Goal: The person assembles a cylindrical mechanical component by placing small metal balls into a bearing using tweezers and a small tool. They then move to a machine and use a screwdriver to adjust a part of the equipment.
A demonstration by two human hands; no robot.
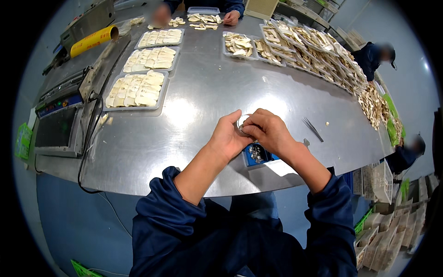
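Over the near part of the steel table, my left hand (228, 137) grips a small round silvery thing (242, 121) with a pale face; its exact kind does not show. The fingers of my right hand (271, 131) are closed at its right edge and cover part of it. Just below both hands is a small blue box (251, 161) holding several little metal pieces (256, 153), partly hidden by my right wrist. To the right lie dark metal tweezers (314, 130) and a small grey flat piece (306, 142).
Trays of pale slices (137, 90) line the left side, beside a scale (60, 127) with a black cable (88, 143). Heaped trays of dried slices (304, 51) fill the far right. Across the table another person's hand (231, 17) rests near slices; more people are at right.
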